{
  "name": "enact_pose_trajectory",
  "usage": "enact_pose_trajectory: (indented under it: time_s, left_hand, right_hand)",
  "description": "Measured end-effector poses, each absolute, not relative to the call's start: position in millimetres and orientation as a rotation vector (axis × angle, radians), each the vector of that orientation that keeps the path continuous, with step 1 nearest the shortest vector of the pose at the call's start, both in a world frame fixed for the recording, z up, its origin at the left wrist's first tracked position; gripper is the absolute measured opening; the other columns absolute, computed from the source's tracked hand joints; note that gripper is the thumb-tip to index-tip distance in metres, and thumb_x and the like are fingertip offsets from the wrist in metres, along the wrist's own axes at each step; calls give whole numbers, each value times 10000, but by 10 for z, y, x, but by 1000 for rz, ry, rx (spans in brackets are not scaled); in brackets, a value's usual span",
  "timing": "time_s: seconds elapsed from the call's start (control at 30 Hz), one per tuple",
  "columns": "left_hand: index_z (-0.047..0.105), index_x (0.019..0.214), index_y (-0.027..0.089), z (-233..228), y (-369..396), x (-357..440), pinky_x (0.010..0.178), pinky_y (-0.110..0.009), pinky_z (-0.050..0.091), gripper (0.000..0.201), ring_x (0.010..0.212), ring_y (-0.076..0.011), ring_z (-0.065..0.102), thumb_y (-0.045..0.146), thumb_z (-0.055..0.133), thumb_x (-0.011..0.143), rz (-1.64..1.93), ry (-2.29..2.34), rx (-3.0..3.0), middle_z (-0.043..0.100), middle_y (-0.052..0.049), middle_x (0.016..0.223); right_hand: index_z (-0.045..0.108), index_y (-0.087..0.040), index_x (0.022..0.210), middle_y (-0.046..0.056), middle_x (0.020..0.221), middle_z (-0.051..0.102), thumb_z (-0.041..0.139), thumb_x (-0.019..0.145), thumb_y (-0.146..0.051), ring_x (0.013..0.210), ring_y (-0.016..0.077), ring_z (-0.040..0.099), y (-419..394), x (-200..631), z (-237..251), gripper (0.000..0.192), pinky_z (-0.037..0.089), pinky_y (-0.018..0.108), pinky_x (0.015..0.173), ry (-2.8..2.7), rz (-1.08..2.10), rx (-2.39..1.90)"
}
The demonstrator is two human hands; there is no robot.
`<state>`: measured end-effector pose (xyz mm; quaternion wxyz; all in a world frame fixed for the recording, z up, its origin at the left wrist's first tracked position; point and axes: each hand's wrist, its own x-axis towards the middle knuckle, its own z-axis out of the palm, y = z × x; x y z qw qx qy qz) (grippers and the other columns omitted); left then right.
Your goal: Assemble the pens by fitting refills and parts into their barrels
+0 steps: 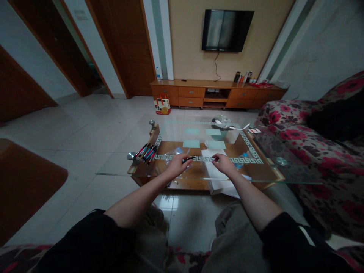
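L hand (176,165) pinching thin black pen (188,159) over clear plastic bag (174,156); R hand (223,163) flat, fingers loose, on white paper sheet (212,167); bunch of red-blue pens (147,152) nearby on glass table (119,163).

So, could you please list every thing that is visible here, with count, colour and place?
glass table: one, clear top on wood frame, centre
pens: a bundle, red, blue and black, table's left end
white paper: a stack, under right hand
pale green cards: about four, mid table
television: one, black, on wall
cabinet: one, orange wood, under television
sofa: floral red, right
left hand: holds dark pen
right hand: on the paper
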<state>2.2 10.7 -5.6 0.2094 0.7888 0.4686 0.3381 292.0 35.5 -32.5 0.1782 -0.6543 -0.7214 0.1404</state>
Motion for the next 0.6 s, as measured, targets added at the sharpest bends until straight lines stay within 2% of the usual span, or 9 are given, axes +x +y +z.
enact_pose_trajectory:
  time_s: [0.23, 0.37, 0.6]
  left_hand:
    - [730, 980, 198, -64, 81, 53, 830, -313, 483, 201, 899, -201, 650, 347, 615, 908, 915, 1255, 2234, 729, -64, 978]
    - [719, 1021, 187, -51, 70, 58, 837, -320, 479, 210, 911, -205, 637, 319, 593, 918, 902, 1196, 2275, 719, -76, 987]
    - [709, 990, 180, -76, 76, 65, 803, -320, 465, 193, 870, -204, 614, 303, 586, 907, 878, 1192, 2271, 696, -69, 935]
  right_hand:
    - [743, -202, 873, 64, 884, 747, 654, 830, -187, 861, 208, 689, 325, 2853, -279, 100, 496, 284, 804, -1916, 426, -1821]
    - [733, -194, 895, 41, 861, 745, 655, 831, -233, 763, 179, 674, 244, 2687, -141, 108, 505, 278, 735, -1859, 539, -1547]
    - [716, -197, 939, 34, 894, 734, 630, 859, -290, 765, 169, 657, 78, 2408, 18, 150, 515, 296, 726, -1822, 625, -1250]
